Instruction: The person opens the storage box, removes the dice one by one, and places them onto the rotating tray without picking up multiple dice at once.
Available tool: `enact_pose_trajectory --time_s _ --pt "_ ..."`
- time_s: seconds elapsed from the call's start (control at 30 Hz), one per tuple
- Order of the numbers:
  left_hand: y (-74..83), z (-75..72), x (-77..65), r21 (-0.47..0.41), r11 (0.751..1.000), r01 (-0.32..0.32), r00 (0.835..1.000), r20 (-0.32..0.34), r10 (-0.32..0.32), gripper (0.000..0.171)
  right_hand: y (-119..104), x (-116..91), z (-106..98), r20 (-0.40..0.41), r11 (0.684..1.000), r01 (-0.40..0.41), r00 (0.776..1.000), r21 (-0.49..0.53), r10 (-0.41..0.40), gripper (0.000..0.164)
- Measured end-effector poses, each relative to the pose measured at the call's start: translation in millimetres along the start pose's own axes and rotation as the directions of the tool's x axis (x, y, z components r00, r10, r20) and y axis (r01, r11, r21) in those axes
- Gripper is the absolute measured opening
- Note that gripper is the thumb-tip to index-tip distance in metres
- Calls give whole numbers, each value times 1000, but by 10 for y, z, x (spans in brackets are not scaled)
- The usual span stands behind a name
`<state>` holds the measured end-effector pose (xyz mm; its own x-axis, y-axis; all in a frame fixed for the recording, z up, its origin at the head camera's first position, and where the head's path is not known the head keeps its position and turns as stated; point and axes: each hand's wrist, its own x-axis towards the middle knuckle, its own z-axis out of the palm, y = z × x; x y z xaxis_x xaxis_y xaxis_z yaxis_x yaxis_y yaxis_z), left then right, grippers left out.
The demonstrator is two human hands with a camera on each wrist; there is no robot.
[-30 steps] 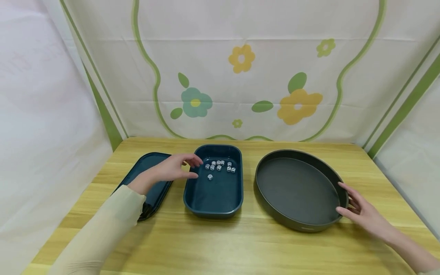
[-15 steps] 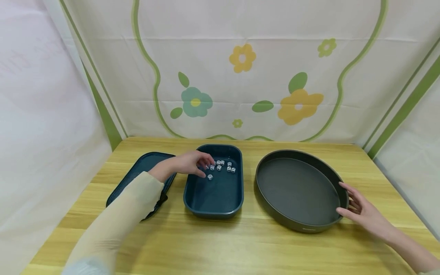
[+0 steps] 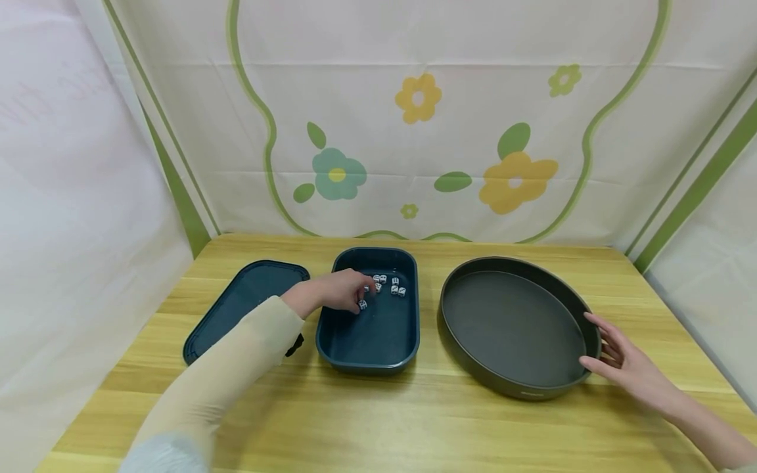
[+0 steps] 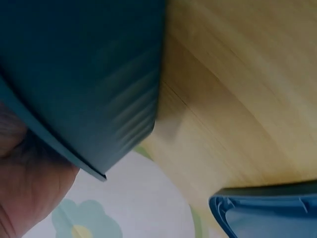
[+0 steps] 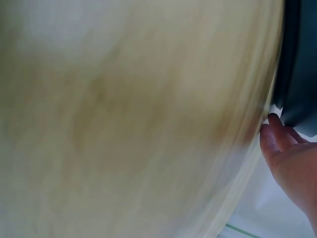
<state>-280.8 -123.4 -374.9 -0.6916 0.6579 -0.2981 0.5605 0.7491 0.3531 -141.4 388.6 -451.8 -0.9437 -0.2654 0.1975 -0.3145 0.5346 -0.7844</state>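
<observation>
A deep blue rectangular container (image 3: 367, 341) stands mid-table with several white dice (image 3: 395, 290) inside. My left hand (image 3: 338, 290) reaches over its left side, thumb and fingers bent down among the dice. One die (image 3: 363, 305) lies by the thumb tip; others are partly hidden behind the fingers. In the left wrist view the container's outer wall (image 4: 99, 74) covers the fingertips, so a grip on a die cannot be seen. At the right, my right hand (image 3: 629, 368) holds the rim of a round dark-grey pan (image 3: 511, 328), thumb and index finger over the edge.
The blue lid (image 3: 236, 299) lies left of the container, partly under the left sleeve (image 3: 230, 368). All of it rests on a wooden table (image 3: 384, 427). A white cloth with printed flowers (image 3: 367, 98) hangs behind the table.
My left hand has moved right and down into the container, from its left rim to the dice, with its fingers drawn closer to the thumb. The right hand stays at the pan.
</observation>
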Motion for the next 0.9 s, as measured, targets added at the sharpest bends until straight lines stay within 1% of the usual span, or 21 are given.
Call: enact_pose_trajectory --time_s 0.07,0.17,0.27,0.37,0.43,0.53,0.6,0.73,0.9 --pt "16 15 19 -3 1000 5 1000 12 -5 36 -5 -1 -2 1 1000 -8 1000 -11 8 78" --pt "30 44 41 -10 1000 -15 1000 23 16 34 -16 0 -8 5 999 -23 1000 -27 23 78" --pt "35 72 60 -41 998 -54 998 31 56 33 -22 2 -11 9 999 -30 1000 -31 30 77" --pt "34 101 88 -99 991 -96 994 38 100 31 -22 1 -7 6 999 -24 1000 -25 24 77" --pt "28 120 108 -130 984 -121 991 45 127 29 -19 -1 -4 4 1000 -16 1000 -21 16 78" --pt "30 139 133 -165 976 -142 987 56 153 22 -17 -4 -4 2 1000 -9 1000 -16 10 78" --pt "36 145 141 -185 972 -144 985 63 158 18 -17 -6 -6 2 1000 -11 1000 -16 11 78" --pt "47 150 144 -215 968 -127 987 71 145 14 -17 -5 -8 4 1000 -18 1000 -19 18 78" --pt "43 167 138 -223 968 -113 989 72 132 12 -18 -5 -2 8 1000 -16 1000 -16 16 77"
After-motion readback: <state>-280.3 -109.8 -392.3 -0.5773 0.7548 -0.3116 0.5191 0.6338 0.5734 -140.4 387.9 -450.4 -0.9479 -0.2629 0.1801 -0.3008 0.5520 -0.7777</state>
